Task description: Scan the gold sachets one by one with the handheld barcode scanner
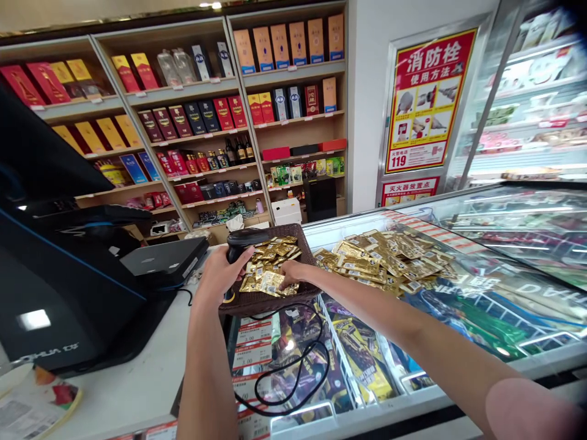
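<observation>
A black handheld scanner [237, 244] is gripped in my left hand [219, 275], above the left side of a dark brown woven basket [263, 304]. Gold foil packets [275, 250] fill the basket. My right hand [291, 275] reaches into it from the right, its fingers bent down onto a gold packet [271, 283] with a pale label. To the right of the basket, a heap of similar gold packets [378, 256] lies on the freezer's glass top. A black cable [300, 366] loops over the glass in front of the basket.
A dark checkout machine [59, 275] stands at the left on a white counter [137, 360]. Beside it is a flat black device [165, 260]. The glass-topped freezer [440, 360] spans the right. Behind are shelves of boxes [197, 119] and a red wall poster [428, 101].
</observation>
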A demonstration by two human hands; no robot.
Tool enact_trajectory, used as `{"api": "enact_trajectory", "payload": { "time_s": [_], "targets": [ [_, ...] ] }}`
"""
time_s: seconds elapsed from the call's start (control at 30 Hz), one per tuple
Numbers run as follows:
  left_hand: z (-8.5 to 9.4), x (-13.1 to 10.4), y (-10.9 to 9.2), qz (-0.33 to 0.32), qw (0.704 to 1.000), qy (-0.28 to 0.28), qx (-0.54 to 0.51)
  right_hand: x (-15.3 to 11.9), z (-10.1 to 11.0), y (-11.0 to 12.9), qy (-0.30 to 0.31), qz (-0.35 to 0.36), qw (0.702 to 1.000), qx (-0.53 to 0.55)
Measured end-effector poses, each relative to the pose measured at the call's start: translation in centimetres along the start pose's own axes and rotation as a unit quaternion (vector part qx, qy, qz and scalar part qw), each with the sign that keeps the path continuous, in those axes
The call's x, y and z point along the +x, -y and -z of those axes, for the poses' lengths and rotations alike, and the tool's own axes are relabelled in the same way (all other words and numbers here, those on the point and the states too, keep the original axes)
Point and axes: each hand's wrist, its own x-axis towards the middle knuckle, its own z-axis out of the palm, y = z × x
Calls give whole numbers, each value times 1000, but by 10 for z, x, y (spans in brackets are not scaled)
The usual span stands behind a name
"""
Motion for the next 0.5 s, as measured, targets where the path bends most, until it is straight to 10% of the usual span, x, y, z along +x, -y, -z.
{"api": "enact_trajectory", "payload": {
  "time_s": [0.5],
  "targets": [
    [-45,-13,-37,-28,985,151,-75,-110,93,-91,-196,-143,914,325]
  ]
}}
